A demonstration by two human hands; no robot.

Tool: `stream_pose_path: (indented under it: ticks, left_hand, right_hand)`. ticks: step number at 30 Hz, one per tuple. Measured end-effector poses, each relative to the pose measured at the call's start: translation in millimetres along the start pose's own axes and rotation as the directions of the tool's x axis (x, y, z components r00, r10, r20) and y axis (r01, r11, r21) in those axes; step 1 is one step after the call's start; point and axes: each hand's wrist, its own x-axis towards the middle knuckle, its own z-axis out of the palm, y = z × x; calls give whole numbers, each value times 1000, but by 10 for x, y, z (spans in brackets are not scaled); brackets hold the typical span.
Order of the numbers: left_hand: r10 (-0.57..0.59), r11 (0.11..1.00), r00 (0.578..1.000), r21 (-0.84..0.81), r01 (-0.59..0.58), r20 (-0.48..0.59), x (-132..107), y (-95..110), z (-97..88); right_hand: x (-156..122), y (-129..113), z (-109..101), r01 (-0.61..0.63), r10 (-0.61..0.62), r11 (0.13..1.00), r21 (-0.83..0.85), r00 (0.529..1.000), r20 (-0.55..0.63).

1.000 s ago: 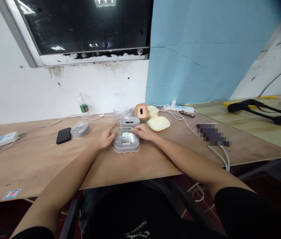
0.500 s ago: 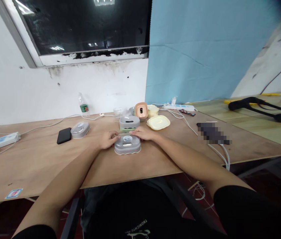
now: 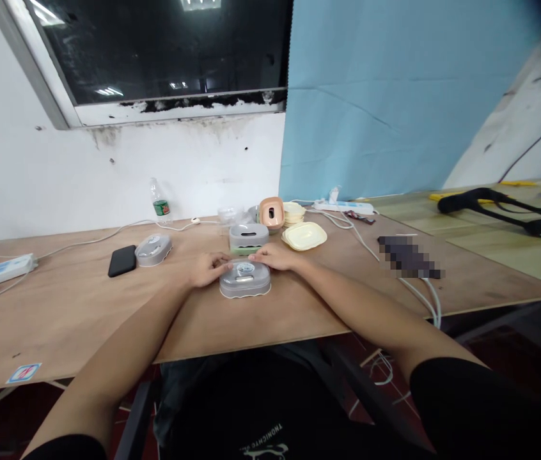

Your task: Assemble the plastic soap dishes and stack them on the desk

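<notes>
Under a dark window (image 3: 165, 54) in a scuffed white wall (image 3: 203, 169), blue cloth (image 3: 371, 96) to the right, then brown wooden tabletop (image 3: 83, 319). Near its front edge, grey box (image 3: 245, 291) under a clear lid (image 3: 257, 271). At the lid's far left corner, left hand (image 3: 208, 269) with curled fingers close together; at the far right, right hand (image 3: 274, 255), fingers likewise bunched. Clamped on the rim or merely resting: cannot tell at this size. By the look of it, at the lid-seating step, close to done; calls next for even pressure along the edge, without tipping. Just behind, grey-and-green stack (image 3: 249, 239), orange box (image 3: 272, 214) (slot facing forward) and cream trays (image 3: 305, 236). Off left, second lidded grey box (image 3: 154, 250) beside a black phone-like slab (image 3: 122, 260). Farther back, near the wall, upright bottle (image 3: 160, 206).
</notes>
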Motion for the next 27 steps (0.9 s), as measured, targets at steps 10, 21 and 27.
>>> stream_pose_path:
  ticks: [10, 21, 27]
  left_hand:
    - [130, 989, 991, 64, -133, 44, -16, 65, -17]
    - [343, 936, 939, 83, -343, 11, -6, 105, 23]
    - [420, 900, 902, 82, -428, 99, 5, 161, 24]
  right_hand:
    - [17, 9, 7, 7, -8, 999, -42, 1000, -13]
    - [17, -14, 14, 4, -5, 999, -35, 1000, -23]
    - [42, 18, 26, 23, -24, 998, -57, 999, -27]
